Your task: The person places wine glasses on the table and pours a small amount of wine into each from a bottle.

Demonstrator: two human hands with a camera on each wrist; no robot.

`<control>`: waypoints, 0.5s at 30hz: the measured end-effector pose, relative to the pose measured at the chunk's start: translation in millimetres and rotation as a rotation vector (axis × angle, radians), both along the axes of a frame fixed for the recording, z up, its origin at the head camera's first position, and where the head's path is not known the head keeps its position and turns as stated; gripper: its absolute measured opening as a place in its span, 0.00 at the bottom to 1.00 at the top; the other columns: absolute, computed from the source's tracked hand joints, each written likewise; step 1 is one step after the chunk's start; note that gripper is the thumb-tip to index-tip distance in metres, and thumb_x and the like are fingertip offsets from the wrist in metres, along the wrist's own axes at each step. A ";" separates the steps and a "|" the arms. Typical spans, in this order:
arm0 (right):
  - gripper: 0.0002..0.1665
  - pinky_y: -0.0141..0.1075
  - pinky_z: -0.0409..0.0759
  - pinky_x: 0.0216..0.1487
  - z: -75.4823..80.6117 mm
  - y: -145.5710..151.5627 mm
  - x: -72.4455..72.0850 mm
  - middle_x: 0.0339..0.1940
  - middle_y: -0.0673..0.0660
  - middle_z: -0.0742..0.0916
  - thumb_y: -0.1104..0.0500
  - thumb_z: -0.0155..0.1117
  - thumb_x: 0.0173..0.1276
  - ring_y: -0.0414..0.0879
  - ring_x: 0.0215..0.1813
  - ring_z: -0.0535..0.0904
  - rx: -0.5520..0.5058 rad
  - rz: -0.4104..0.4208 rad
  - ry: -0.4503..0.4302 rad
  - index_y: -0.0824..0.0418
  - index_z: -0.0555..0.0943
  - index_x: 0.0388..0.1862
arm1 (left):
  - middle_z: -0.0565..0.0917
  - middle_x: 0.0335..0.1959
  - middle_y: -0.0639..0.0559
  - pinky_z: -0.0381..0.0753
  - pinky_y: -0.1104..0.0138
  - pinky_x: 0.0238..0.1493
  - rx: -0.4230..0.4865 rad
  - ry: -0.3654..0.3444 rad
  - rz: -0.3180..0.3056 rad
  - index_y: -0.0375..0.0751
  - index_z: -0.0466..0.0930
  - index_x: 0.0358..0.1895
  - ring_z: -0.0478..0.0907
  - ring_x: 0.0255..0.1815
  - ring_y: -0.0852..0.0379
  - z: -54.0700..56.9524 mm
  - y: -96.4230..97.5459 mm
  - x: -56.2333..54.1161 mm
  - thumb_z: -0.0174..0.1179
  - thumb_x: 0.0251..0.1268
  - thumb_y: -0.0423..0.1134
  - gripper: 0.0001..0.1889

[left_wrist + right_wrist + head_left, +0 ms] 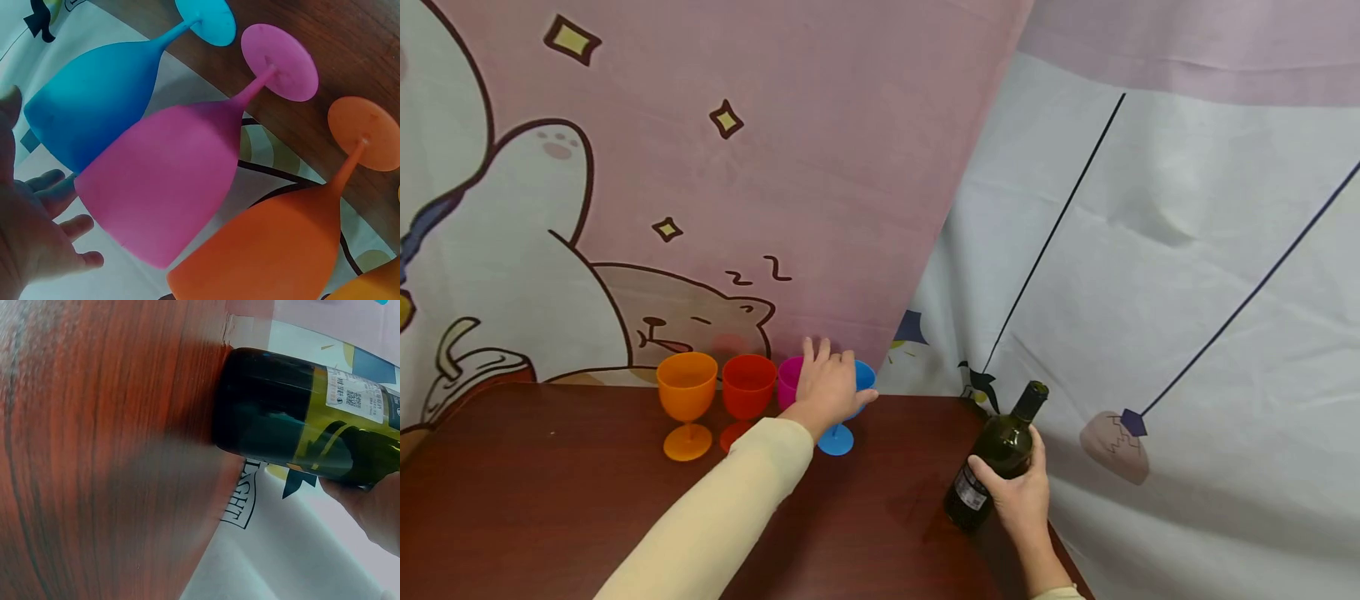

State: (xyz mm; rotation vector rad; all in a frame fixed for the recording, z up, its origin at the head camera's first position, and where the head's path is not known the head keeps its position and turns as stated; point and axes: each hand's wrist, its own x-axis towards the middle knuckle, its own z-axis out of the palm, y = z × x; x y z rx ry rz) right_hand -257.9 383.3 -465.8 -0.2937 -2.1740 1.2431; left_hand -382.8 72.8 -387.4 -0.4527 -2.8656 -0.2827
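My left hand [827,387] is held over the rims of a blue goblet [837,439] and a magenta goblet [787,379], its fingers spread and extended. In the left wrist view its fingertips lie close to the rims of the blue goblet [94,100] and the magenta one [162,175]; whether they touch is unclear. My right hand [1024,500] grips a dark green wine bottle [1000,446] around its body, thumb across the front. The bottle leans with its neck up and to the right. A white label [355,394] shows near its base; contact with the table is uncertain.
A red goblet [749,387] and an orange goblet [687,387] stand upright to the left, in the same row near the table's back edge. The dark wooden table [550,500] meets printed cloth hangings [850,167] behind and at the right.
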 end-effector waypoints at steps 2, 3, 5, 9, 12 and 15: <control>0.66 0.22 0.71 0.54 0.4 -1.5 0.0 0.68 0.57 0.84 0.55 0.89 0.55 0.28 0.55 0.75 -0.007 0.007 0.003 0.39 0.59 0.86 | 0.78 0.76 0.40 0.38 0.34 0.87 0.004 0.000 -0.005 0.39 0.70 0.78 0.57 0.87 0.34 -0.3 -1.0 0.3 0.63 0.68 0.71 0.47; 0.66 0.21 0.71 0.53 0.5 -2.1 0.1 0.68 0.56 0.84 0.55 0.89 0.55 0.28 0.54 0.75 -0.008 0.007 0.005 0.39 0.59 0.86 | 0.78 0.76 0.40 0.39 0.34 0.88 0.006 0.002 -0.006 0.39 0.70 0.78 0.58 0.86 0.34 -0.5 -1.6 0.7 0.63 0.68 0.70 0.47; 0.66 0.19 0.71 0.53 0.3 -3.1 -0.3 0.67 0.55 0.83 0.57 0.89 0.55 0.29 0.55 0.75 -0.020 0.015 0.015 0.39 0.59 0.86 | 0.78 0.76 0.40 0.42 0.36 0.88 0.012 0.007 -0.013 0.39 0.70 0.78 0.60 0.85 0.35 -1.0 -3.0 2.1 0.64 0.67 0.70 0.47; 0.66 0.18 0.70 0.53 -1.3 -3.7 -1.0 0.67 0.54 0.83 0.58 0.89 0.55 0.29 0.55 0.75 -0.027 0.023 0.020 0.40 0.59 0.86 | 0.81 0.72 0.40 0.49 0.38 0.88 0.025 0.029 -0.058 0.38 0.72 0.75 0.66 0.81 0.36 -1.8 -5.3 11.7 0.66 0.65 0.70 0.47; 0.67 0.17 0.70 0.53 -2.2 -2.7 -1.6 0.68 0.53 0.82 0.58 0.89 0.55 0.29 0.56 0.75 -0.038 0.030 0.025 0.40 0.58 0.87 | 0.83 0.69 0.41 0.55 0.39 0.87 0.037 0.053 -0.115 0.38 0.75 0.73 0.69 0.79 0.37 -3.8 -6.3 27.5 0.67 0.62 0.71 0.46; 0.67 0.17 0.70 0.53 -3.9 -0.3 -2.7 0.68 0.52 0.80 0.60 0.88 0.55 0.29 0.56 0.74 -0.039 0.028 0.038 0.41 0.58 0.87 | 0.84 0.67 0.42 0.58 0.40 0.86 0.072 0.078 -0.166 0.40 0.77 0.71 0.71 0.77 0.38 -7.6 -9.6 48.8 0.69 0.61 0.70 0.44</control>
